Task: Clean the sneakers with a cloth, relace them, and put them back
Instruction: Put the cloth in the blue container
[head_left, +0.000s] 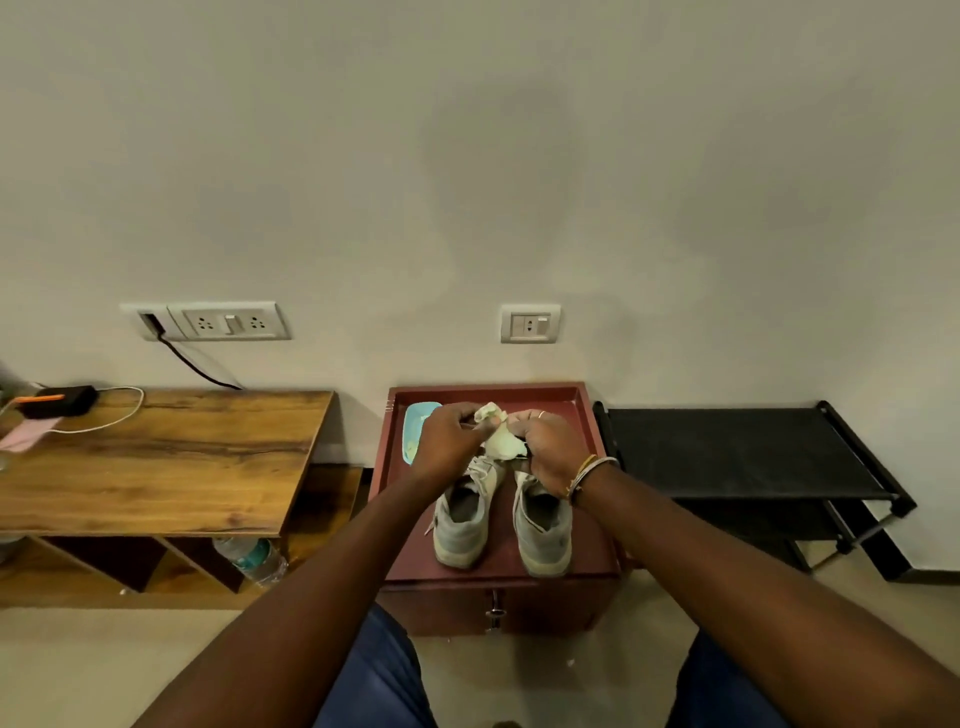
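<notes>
Sneakers (464, 514) side by side on red worktop (589, 441), heels toward camera. Left hand (449, 439) and right hand (550, 452) both curled round crumpled cloth (503, 442) above toes.

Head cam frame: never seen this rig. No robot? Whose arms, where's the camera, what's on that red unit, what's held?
No robot. One wide-angle camera on a person's head looks forward and down, so both arms are the wearer's. The left hand and right hand grip a crumpled pale cloth above a red cabinet. On its rimmed top stand grey sneakers, heels toward the camera, and a light blue dish behind them. Beside it: a wooden table, a black rack.
</notes>
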